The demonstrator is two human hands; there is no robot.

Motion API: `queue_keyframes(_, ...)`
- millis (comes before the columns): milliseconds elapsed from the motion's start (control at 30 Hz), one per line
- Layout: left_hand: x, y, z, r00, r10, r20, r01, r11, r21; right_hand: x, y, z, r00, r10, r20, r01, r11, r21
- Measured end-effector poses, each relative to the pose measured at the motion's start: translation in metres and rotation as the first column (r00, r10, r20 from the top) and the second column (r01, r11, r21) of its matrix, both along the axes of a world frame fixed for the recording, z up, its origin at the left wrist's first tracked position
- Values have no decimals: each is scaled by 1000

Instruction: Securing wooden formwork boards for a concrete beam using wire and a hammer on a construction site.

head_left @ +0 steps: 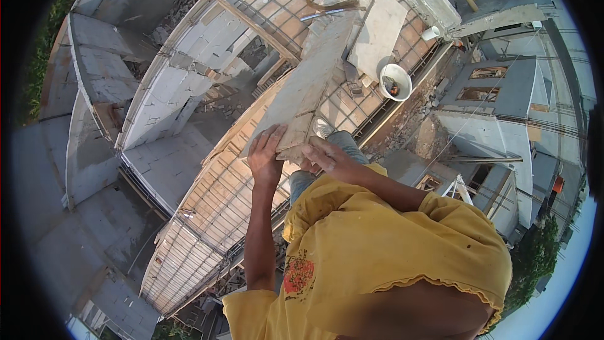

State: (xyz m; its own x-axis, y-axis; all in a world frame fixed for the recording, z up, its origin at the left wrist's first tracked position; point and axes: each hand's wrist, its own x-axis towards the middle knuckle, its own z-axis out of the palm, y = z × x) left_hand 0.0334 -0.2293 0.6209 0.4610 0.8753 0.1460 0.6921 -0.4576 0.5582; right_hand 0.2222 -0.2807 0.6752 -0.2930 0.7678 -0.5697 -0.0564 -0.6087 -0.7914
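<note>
Clock centred on the hands, 12 = top of view. We have L hand (265, 148) closed over the left edge of the beam (308, 75) at its near end, fingers bent across the top face. R hand (333, 158) grips the right corner of the same end, fingers curled; undersides of both grips hidden, so we can't tell how far the fingertips reach.

Beam: long, grey, runs from hands twd 1 o'clock. We can't tell what bears its near end. Jeans (349, 146) show close by R hand at approx 3, so little room there.

Board (377, 34), pale & flat, lies at 1, right of beam. Bucket (396, 82), white, w/ items inside, at 2, near the deck's right edge; we log a clear strip btwn it and beam. Edge timber (402, 102) bounds that side; rubble (428, 135) outside it.

Rebar (201, 226) grid covers the deck at 7–8, w/ open room above it. Timber rail (258, 28) at 11 edges a gap (255, 56) we see down through. Block walls (160, 104) at 9–10, well apart from L hand.
</note>
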Motion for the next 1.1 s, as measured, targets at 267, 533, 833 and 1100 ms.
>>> queue_keyframes(267, 6, -31, -35, 777, 491, 394, -372, 863, -342, 39, 28, -73, 953, -195, 234, 201, 980, -2)
queue_keyframes(533, -18, -53, -74, 381, 844, 376, -392, 516, -762, 18, 49, -118, 937, -242, 252, 273, 957, -98)
queue_keyframes(833, -15, -52, -92, 107, 954, 279, -298, 298, -907, 19, 8, -174, 918, -191, 347, 319, 876, -362)
queue_keyframes(1100, 21, -40, -36, 97, 956, 278, -171, 291, -941, 64, 42, -258, 857, -514, -13, 444, 753, -487)
